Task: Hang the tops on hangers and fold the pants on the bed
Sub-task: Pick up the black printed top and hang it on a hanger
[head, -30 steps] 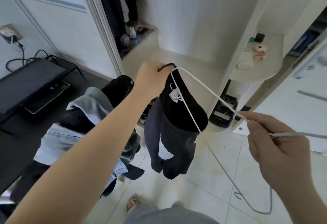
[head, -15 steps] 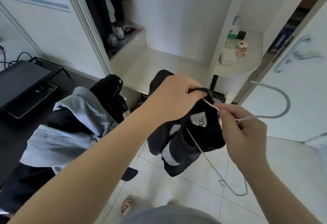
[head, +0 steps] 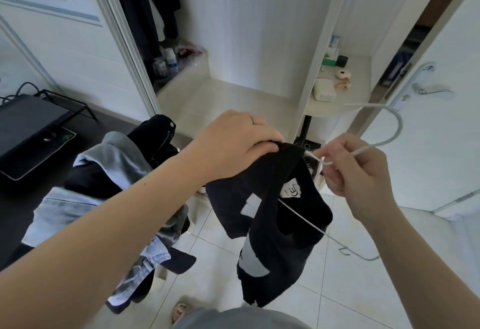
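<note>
Head view shows a black top (head: 275, 214) with white patches and a white neck label, hanging in the air above the tiled floor (head: 345, 287). Left hand (head: 233, 141) grips its collar, fingers closed tight on the cloth. Right hand (head: 355, 170) pinches the neck of a white wire hanger (head: 374, 144), whose one arm runs down through the neck opening. Jeans and dark clothes (head: 104, 185) are draped over the left forearm, above a dark surface at the left edge.
</note>
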A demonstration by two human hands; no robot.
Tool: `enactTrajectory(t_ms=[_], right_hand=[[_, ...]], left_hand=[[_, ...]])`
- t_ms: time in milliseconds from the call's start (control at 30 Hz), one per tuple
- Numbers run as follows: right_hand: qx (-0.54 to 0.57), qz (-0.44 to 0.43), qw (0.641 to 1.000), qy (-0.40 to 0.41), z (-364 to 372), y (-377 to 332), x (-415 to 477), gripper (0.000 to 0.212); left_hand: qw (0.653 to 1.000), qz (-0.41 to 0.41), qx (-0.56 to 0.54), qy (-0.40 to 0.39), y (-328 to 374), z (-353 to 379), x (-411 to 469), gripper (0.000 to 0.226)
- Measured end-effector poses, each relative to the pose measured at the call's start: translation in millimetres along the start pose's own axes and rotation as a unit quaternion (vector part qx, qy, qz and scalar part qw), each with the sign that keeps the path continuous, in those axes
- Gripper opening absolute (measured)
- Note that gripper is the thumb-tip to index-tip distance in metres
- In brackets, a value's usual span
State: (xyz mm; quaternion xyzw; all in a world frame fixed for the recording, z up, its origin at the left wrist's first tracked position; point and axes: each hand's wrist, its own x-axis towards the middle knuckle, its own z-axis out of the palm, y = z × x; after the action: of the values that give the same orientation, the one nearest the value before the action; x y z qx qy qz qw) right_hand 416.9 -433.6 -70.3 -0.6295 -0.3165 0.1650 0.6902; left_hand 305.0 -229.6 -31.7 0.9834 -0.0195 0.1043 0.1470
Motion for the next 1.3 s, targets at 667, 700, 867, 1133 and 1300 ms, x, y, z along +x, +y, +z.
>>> enactTrajectory(t_ms=[667,700,867,1133,1300], right_hand=[[-0.260,-0.036,0.964,-0.051,38,17,19,0.023],[-0.252,-0.002,0.964,-0.084,45,19,20,0.026],[-0.253,-0.053,0.966,-0.018,65,27,27,0.023],[-0.474,0.041,0.859,-0.189,39,82,33,0.027],[-0.600,0.038,0.782,-0.166,7,98,45,0.029]], left_hand=[[0.970,-0.172,-0.063,0.159,5,-8,-1,0.025],[0.968,-0.170,-0.070,0.172,6,-10,-1,0.023],[0.954,-0.186,-0.080,0.223,1,-19,0,0.023],[0.941,-0.199,-0.086,0.259,-19,-31,-18,0.019],[0.947,-0.216,-0.080,0.225,-33,-36,-28,0.029]])
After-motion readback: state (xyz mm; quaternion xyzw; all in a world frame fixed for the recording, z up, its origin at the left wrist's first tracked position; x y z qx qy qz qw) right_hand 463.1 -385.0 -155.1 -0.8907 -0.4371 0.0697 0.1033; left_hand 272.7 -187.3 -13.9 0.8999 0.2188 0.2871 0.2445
